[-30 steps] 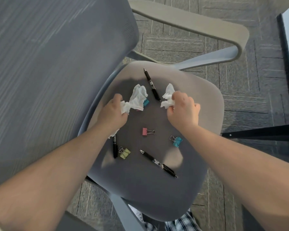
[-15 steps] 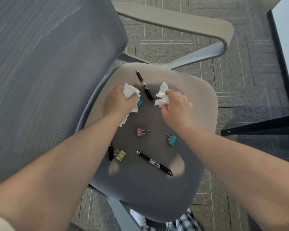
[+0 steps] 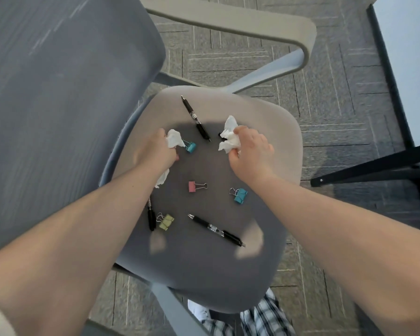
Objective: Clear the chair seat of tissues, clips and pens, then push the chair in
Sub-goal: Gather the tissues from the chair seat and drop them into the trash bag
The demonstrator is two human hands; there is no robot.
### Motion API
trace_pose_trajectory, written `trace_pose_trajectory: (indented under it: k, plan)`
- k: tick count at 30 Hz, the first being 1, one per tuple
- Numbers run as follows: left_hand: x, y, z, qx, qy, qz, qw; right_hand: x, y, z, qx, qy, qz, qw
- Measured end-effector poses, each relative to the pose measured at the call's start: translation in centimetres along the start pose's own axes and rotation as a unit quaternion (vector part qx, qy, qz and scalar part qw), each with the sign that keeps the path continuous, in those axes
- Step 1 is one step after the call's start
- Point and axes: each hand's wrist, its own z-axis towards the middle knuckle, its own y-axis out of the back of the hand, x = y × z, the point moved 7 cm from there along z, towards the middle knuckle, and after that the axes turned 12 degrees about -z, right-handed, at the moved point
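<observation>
I look down on a grey chair seat. My left hand is closed around a crumpled white tissue, with more tissue hanging below the wrist. My right hand grips another white tissue. On the seat lie three black pens: one at the far side, one near the front, one partly under my left forearm. Binder clips are scattered: a teal one by my left hand, a pink one, a teal one, a yellow one.
The chair's mesh backrest fills the left. A beige armrest curves across the top. A desk edge and its black leg stand at the right. Grey carpet lies around; checked trousers show below the seat.
My left hand has balled its tissue tighter, uncovering the teal clip beside it. My right hand has kept its grip on its tissue. Pens and other clips lie as before.
</observation>
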Motion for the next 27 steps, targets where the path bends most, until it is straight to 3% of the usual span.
trace_pose_trajectory:
  k: [5,12,17,22,27]
  plan:
    - [-1.1,3.3,-2.9,-0.023,-0.025,0.025,0.999,0.9,1.8,-0.7,0.034,0.008,-0.017,0.999]
    - [-2.7,5.0,-6.7,0.082,-0.064,0.124,0.987,2.5,6.4,-4.2,0.032,-0.002,0.000,0.999]
    - [-8.1,6.1,-9.7,0.094,-0.150,0.177,0.968,2.9,9.6,-7.7,0.016,-0.022,0.032,0.999]
    - [-13.7,5.0,-13.7,0.110,-0.228,0.208,0.945,-0.5,13.0,-12.4,-0.014,-0.056,0.022,0.998]
    - [-17.8,0.7,-19.6,0.143,-0.285,0.204,0.925,-6.6,13.8,-19.0,0.003,-0.105,0.000,0.994]
